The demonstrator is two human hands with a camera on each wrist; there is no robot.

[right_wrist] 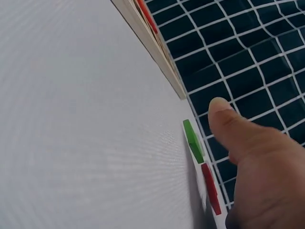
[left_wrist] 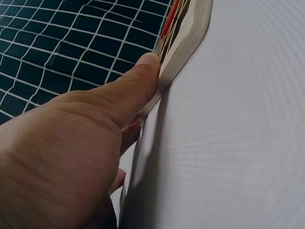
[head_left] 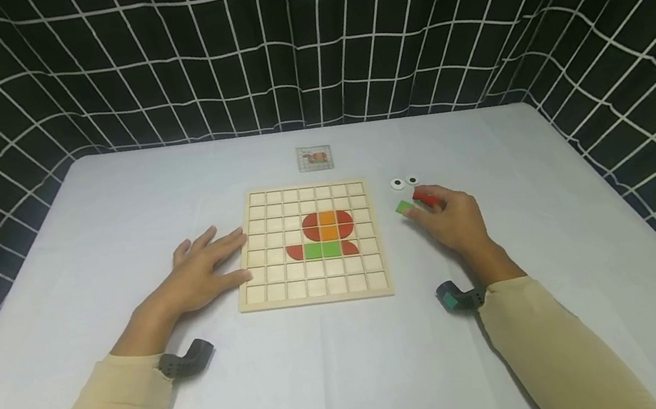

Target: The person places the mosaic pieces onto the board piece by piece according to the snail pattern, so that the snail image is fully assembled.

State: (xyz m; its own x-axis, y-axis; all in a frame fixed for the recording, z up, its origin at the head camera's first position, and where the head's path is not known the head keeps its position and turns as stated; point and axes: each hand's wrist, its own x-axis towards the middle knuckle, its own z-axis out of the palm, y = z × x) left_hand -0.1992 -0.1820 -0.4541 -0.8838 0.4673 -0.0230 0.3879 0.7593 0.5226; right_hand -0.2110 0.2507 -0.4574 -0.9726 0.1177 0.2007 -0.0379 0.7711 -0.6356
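A wooden grid board (head_left: 278, 292) lies flat on the table, with red, orange and green pieces set in its cells. My left hand (head_left: 203, 272) rests at the board's left edge, fingers spread and thumb tip on the rim; the left wrist view shows the thumb (left_wrist: 138, 81) against the wooden side. To the right of the board, my right hand (head_left: 454, 216) is over a loose green piece (head_left: 404, 207) and a loose red piece (head_left: 426, 198). In the right wrist view its thumb (right_wrist: 233, 124) is extended, apart from the green piece (right_wrist: 192, 141); its other fingers are mostly hidden.
Two white discs with black centres (head_left: 398, 184) lie just beyond the right hand. Behind the board is a small picture card (head_left: 314, 158) in a clear sleeve. White cloth (head_left: 331, 377) covers the table, and a dark curtain with white grid lines (head_left: 274, 40) surrounds it.
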